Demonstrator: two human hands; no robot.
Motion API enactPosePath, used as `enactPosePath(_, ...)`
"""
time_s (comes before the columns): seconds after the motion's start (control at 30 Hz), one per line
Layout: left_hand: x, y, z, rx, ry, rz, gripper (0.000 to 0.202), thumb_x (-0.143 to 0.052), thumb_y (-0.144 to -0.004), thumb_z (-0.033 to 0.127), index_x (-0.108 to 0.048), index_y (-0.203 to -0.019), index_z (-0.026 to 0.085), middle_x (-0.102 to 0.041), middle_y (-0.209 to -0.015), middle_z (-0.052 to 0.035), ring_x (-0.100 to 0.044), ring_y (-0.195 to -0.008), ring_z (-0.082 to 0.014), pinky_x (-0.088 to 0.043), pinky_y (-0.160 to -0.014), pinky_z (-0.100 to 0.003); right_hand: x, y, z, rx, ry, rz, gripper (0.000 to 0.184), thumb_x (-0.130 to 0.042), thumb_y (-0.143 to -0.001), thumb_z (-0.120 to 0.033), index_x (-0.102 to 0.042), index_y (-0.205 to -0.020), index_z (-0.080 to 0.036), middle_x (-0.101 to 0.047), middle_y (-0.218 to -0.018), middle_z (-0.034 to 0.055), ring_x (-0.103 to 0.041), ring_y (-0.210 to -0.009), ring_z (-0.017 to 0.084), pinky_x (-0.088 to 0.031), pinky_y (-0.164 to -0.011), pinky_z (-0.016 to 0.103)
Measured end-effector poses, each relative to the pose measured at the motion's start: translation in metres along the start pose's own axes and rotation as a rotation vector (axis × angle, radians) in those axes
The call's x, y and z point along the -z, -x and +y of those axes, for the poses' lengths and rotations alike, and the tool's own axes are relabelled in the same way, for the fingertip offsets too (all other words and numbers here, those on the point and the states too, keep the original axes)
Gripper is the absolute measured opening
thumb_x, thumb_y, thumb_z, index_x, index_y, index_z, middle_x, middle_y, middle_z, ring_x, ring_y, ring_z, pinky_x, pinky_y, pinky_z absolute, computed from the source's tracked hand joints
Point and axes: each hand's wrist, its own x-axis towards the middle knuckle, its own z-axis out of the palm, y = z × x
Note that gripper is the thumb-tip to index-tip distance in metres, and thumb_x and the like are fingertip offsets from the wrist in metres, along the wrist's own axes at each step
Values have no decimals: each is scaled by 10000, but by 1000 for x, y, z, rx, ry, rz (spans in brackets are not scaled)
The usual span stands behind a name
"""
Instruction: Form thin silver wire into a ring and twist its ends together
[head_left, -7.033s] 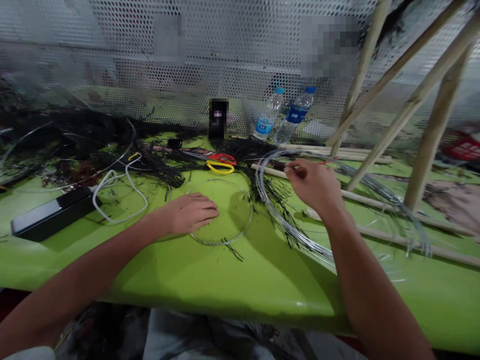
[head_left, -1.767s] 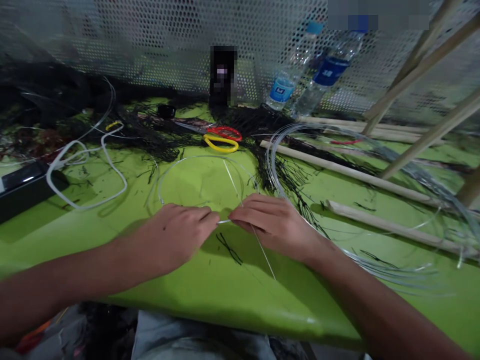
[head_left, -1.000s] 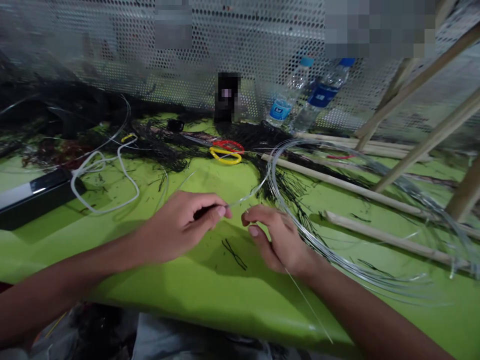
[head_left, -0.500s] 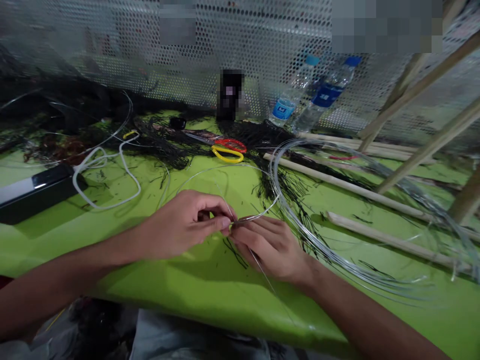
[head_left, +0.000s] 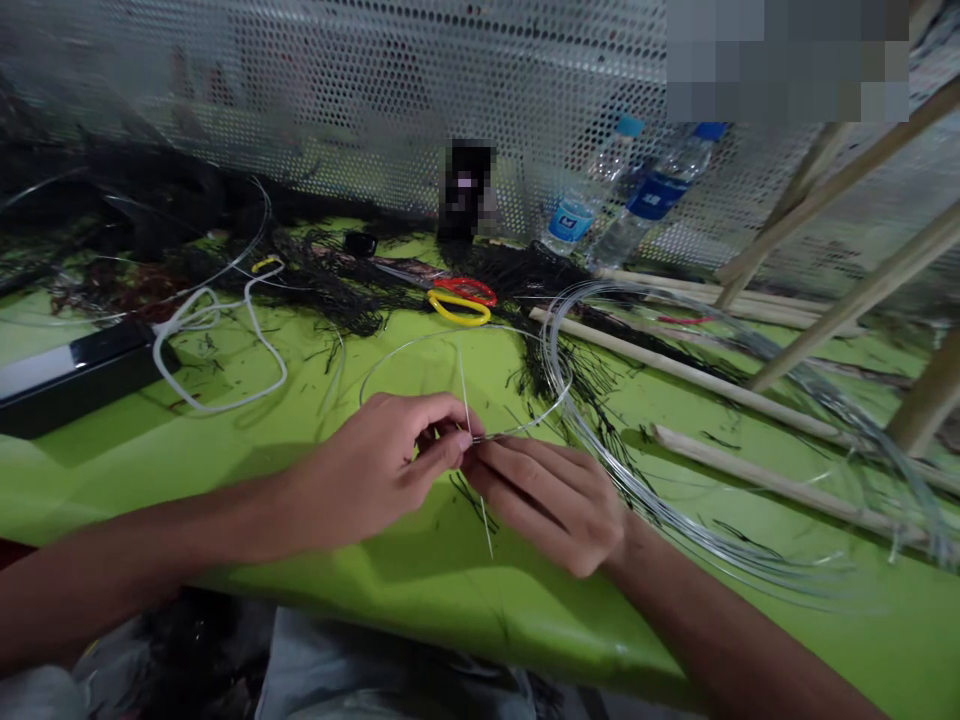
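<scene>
Head view: the left hand (head_left: 405,450) pinches a wire hoop (head_left: 559,400) between thumb and forefinger, just above the green table (head_left: 360,590); the right hand (head_left: 551,495) meets it there, fingertips drawn together at the wire, its exact grip hidden; a thin straight wire (head_left: 463,385) crosses at that spot; scissors (head_left: 459,299) lie beyond the hoop; a wire coil (head_left: 551,350) lies beside the right hand.
</scene>
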Motion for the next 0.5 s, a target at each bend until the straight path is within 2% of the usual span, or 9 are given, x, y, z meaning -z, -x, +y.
enactPosePath(0.13,0,2,1,18,7,56,275,-534,-1004,378,-740,-1009,195,-764,-872,-13,-671,-765,-139,-401,-556,-215,7,-3,-4,24,-4,-44,133,-677,-932,-109,-780,-1016,-105,-806,-1023,137,-779,-895,220,-684,-762,300)
enactPosePath(0.23,3,1,-1,10,-8,55,332,-515,-1015,418,-747,-1032,182,-762,-847,-14,-630,-668,-119,-377,-526,-219,14,-6,-8,81,18,-49,79,-749,-894,-129,-792,-958,-109,-814,-1023,138,-789,-963,247,-694,-816,314)
enactPosePath(0.33,4,0,-2,24,1,19,358,-503,-1020,435,-745,-1026,171,-752,-804,-10,-577,-589,-104,-342,-495,-227,13,-6,-10,92,46,-37,56,-769,-884,-137,-797,-929,-117,-816,-1013,132,-784,-999,254,-696,-823,319)
enactPosePath(0.4,3,-1,-2,45,41,-37,348,-507,-1017,426,-740,-968,173,-733,-756,0,-572,-582,-105,-347,-497,-226,6,-2,-9,81,55,-4,49,-792,-863,-130,-796,-910,-114,-808,-994,129,-775,-947,238,-688,-796,312)
enactPosePath(0.5,2,-2,-2,57,66,-105,297,-531,-1002,385,-732,-901,190,-730,-747,20,-578,-600,-104,-365,-526,-222,-7,6,-4,74,64,128,98,-828,-803,-87,-786,-865,-152,-776,-945,81,-730,-850,199,-646,-687,300)
